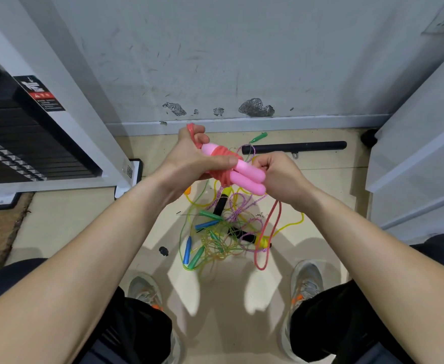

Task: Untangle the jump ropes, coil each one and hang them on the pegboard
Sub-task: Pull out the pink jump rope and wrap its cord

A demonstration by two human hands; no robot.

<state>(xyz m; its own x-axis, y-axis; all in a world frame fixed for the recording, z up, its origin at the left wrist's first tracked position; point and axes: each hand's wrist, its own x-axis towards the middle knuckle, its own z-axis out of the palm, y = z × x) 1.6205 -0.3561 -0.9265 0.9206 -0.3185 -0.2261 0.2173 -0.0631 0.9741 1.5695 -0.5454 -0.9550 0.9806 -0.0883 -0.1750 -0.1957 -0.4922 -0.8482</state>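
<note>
Gripping the pink handles (pixel 249 177), wound in red rope (pixel 223 153), with the left hand (pixel 189 161) at frame centre; pinching that rope's loose length in the right hand (pixel 281 174). Lower centre on beige floor (pixel 71 219), tangled ropes (pixel 223 232); above, scuffed grey wall (pixel 215 61)

A gym corner: a black weight stack (pixel 10 143) in a white machine frame (pixel 79 109) at nine o'clock, a black bar (pixel 294 147) on the floor (pixel 84 219) at twelve, scuffed wall (pixel 241 61) behind
</note>
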